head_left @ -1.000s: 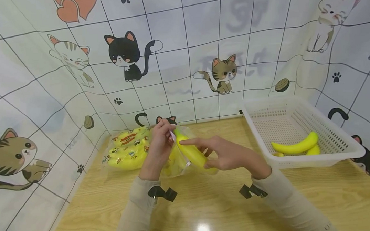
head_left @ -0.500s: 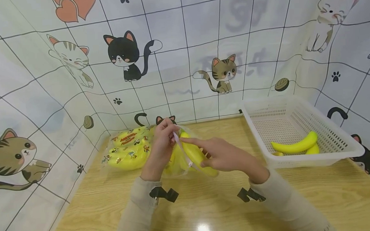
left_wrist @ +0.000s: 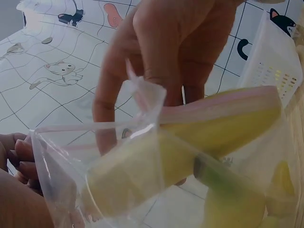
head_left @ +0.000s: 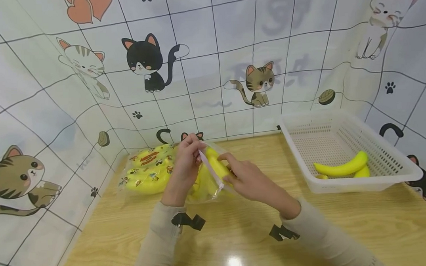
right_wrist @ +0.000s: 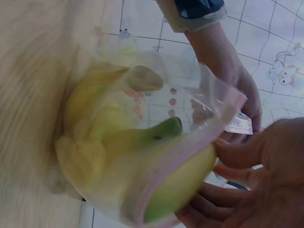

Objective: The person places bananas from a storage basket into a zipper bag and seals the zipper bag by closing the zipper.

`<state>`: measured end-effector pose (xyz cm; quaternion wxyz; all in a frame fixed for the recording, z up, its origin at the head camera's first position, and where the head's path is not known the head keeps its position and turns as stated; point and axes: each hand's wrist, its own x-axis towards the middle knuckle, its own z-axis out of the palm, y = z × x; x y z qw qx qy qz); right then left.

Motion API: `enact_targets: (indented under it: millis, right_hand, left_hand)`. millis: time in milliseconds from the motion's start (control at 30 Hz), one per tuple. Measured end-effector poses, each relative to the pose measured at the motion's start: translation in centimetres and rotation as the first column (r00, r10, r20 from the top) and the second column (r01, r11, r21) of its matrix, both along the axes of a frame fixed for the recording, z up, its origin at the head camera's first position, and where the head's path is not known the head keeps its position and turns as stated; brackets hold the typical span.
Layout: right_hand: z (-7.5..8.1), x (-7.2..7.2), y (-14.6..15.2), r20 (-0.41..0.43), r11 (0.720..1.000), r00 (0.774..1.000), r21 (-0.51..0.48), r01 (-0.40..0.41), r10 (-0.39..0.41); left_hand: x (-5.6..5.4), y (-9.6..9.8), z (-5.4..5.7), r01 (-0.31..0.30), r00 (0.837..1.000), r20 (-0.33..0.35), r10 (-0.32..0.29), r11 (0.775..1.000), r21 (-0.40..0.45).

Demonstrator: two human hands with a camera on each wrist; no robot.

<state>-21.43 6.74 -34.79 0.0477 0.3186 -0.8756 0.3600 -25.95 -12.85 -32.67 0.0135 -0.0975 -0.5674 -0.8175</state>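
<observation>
My left hand (head_left: pixel 186 158) pinches the upper edge of a clear zip-seal bag (right_wrist: pixel 156 178) with a pink-white strip along its mouth. Inside it lie several bananas; one with a green tip (right_wrist: pixel 164 133) shows in the right wrist view. My right hand (head_left: pixel 250 181) grips another yellow banana (head_left: pixel 218 164) at the bag's mouth, thumb on one side and fingers on the other. That banana (left_wrist: pixel 137 166) lies slanted, largely behind the clear plastic in the left wrist view. Part of it is hidden by the strip and my right fingers.
Left of my hands, a printed clear bag (head_left: pixel 148 171) full of yellow bananas lies on the wooden table (head_left: pixel 253 238). A white perforated basket (head_left: pixel 365 184) stands at the right, with a few bananas (head_left: pixel 343 167) in it. A cat-print curtain (head_left: pixel 210 77) hangs behind.
My right hand has shifted slightly left, and its straight index finger has bent onto the banana. The banana has moved deeper behind the bag's strip. My left hand stays at the bag's edge.
</observation>
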Motion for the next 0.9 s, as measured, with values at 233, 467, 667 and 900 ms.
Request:
enact_targets:
  millis: [233,467,667,900]
  right_hand:
    - [-1.6,-0.4,-0.9,0.059,0.998,0.997,-0.031,0.054,-0.052]
    - [-1.0,-0.5,0.1,0.242,0.997,0.97,0.075,-0.011,-0.007]
    - [-0.8,-0.6,-0.2,-0.005,0.992,0.992,-0.006,0.129,-0.129]
    - [-1.5,-0.5,-1.2,-0.15,0.99,0.982,-0.093,0.103,-0.116]
  left_hand:
    - [-0.1,0.2,-0.3,0.017,1.0,0.004,-0.017,0.999,0.036]
    - [0.1,0.0,-0.3,0.025,1.0,0.005,-0.026,0.997,0.077]
    - [0.2,0.2,-0.3,0.034,0.999,0.021,-0.036,0.995,0.094]
    - [0.1,0.7,-0.1,0.055,0.998,0.009,-0.056,0.996,0.072]
